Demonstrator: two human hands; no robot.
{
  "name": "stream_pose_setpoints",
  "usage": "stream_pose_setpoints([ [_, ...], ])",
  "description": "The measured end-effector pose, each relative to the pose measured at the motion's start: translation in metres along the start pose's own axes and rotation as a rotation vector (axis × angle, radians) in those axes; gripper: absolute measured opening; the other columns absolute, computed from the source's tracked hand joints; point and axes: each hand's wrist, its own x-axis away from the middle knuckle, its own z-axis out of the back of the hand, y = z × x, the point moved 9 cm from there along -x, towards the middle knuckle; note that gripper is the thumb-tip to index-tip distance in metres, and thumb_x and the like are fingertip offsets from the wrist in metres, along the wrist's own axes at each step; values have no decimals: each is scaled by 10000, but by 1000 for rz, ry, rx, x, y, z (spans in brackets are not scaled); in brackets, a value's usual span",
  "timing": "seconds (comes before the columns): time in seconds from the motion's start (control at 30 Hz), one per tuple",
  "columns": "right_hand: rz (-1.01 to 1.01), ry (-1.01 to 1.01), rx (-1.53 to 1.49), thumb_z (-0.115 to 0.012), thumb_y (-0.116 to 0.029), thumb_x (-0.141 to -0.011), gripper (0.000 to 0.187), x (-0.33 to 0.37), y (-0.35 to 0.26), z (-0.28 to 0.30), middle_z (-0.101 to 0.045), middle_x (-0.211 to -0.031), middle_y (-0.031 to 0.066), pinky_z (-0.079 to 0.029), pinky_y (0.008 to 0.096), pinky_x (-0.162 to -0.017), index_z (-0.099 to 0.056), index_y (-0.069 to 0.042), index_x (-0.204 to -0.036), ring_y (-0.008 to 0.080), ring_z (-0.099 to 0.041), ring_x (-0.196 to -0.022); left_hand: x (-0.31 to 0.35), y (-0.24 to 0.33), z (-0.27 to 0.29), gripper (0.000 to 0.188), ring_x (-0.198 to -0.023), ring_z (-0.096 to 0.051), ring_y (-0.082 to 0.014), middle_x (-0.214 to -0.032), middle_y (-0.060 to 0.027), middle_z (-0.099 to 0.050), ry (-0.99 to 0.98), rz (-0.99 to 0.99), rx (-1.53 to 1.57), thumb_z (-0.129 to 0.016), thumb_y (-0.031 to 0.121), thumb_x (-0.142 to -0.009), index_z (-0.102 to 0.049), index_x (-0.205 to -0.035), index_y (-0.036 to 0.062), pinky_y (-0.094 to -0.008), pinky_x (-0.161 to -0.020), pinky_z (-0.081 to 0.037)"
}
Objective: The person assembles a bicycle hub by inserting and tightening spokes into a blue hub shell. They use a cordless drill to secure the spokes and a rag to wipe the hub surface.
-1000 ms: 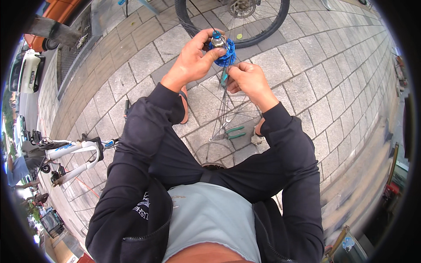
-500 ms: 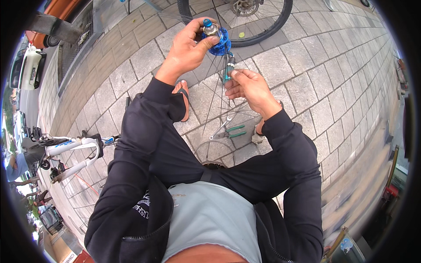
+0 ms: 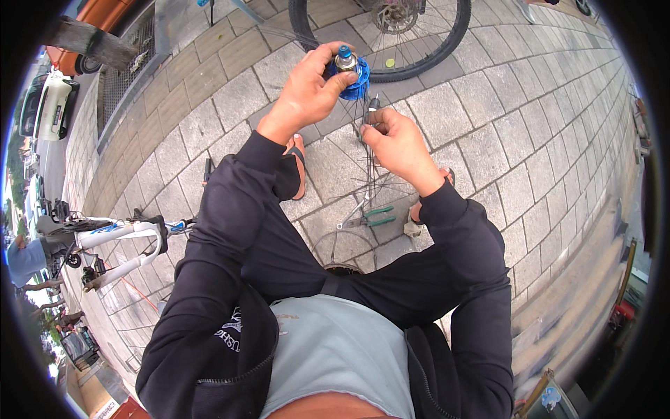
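My left hand (image 3: 310, 87) is closed around a blue bicycle hub (image 3: 356, 89) with a silver axle end and a blue tip on top. Thin spokes (image 3: 370, 183) hang down from the hub toward the paving. Just below the hub, my right hand (image 3: 401, 143) is pinched beside the spokes. It grips a slim dark object (image 3: 375, 103) with a pale band, whose kind I cannot make out. Most of that object is hidden by the fingers. On the ground between my feet lie green-handled pliers (image 3: 379, 216) and a silver wrench (image 3: 353, 214).
A bicycle wheel (image 3: 457, 43) with a disc rotor lies beyond my hands. To the left is a white bicycle frame (image 3: 115, 236). A tree trunk (image 3: 94, 43) and parked cars (image 3: 57, 105) stand farther left. Grey paving slabs (image 3: 551, 126) spread to the right.
The hub and my left hand have shifted slightly right and down. My right hand has turned and curled more; the teal part seen in it before is now hidden.
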Motion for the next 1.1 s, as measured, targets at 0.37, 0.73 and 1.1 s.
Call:
stream_pose_setpoints([
  [0.37,12,-133,236,-645,-181,-934,341,25,-9,36,-746,-927,247,-564,464,-792,-690,42,-1188,389,-730,-853,-2,-12,0,405,-1049,-659,-108,-1182,-26,-717,-42,174,259,-765,81,-987,-612,-1359,35,-287,-931,-546],
  [0.73,-230,-263,-1025,-662,-369,-1071,311,32,7,0,-589,-769,30,-482,338,-588,-604,-64,-1080,161,-530,-589,-7,1,5,448,-1163,-639,-136,-1333,-69,-682,-66,68,526,-753,78,-999,-570,-1407,45,-314,-991,-559],
  [1.1,65,-119,-166,-534,-196,-1100,252,23,5,22,-703,-856,94,-546,325,-629,-602,47,-1097,168,-694,-692,-3,20,8,466,-1174,-641,-147,-1330,-71,-680,-167,-50,300,-766,87,-986,-578,-1411,47,-312,-1014,-538],
])
